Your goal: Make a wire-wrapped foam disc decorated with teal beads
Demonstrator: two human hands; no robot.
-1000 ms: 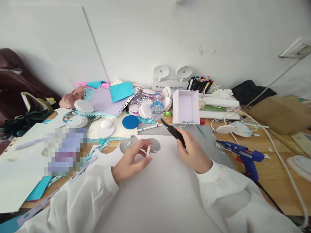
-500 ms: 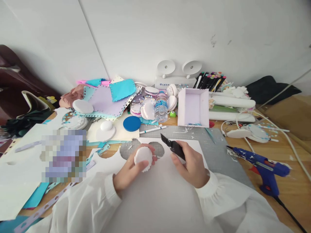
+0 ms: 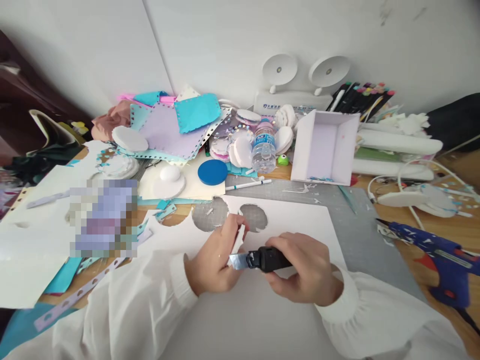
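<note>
Left hand (image 3: 217, 262) pinches a thin white piece (image 3: 237, 240), seen edge-on, between thumb and fingers; right hand (image 3: 305, 267) is wrapped round a black utility knife (image 3: 275, 258), blade (image 3: 237, 261) out. White piece sits within left hand's grip, so that hand is nearer; from right hand it lies to the left, past the knife tip. Its long axis slants away from the body and slightly rightward. Knife lies crosswise to it, blade aimed left at its near end; they overlap in view, contact can't be told. Beneath: white sheet (image 3: 292, 215) with round cutouts, over a gray cutting mat (image 3: 375, 235). Glue gun (image 3: 450, 285) off to the right. Farther back: blue disc (image 3: 212, 172), then water bottle (image 3: 264, 155) and open white box (image 3: 328, 145), side by side.
</note>
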